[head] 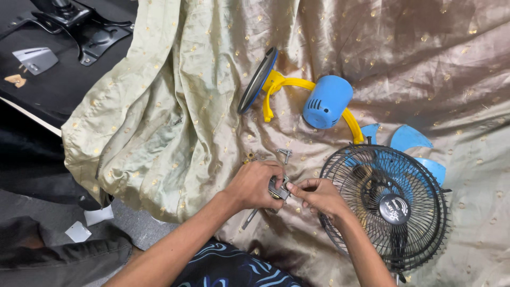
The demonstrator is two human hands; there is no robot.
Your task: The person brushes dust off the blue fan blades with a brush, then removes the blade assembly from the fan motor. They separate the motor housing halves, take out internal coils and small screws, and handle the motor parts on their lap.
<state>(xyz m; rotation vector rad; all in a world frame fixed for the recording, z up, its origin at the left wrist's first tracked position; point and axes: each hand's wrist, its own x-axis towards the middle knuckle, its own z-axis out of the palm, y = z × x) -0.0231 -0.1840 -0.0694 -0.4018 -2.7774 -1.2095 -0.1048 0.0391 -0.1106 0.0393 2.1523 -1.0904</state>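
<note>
Small grey metal part [278, 188] sits between both hands over the gold cloth [159, 133]: left hand [254, 184] clenched on it w/ a thin rod [249, 219] running down-left, right hand [319, 194] pinching its right edge, beside the black fan guard [419, 234].

A pale gold cloth [159, 106] dotted with small golden spots carries a blue motor [328, 101] on a yellow bracket [289, 84], blue blades [409, 138], a black grille [385, 204] and a grey part [278, 188].
</note>
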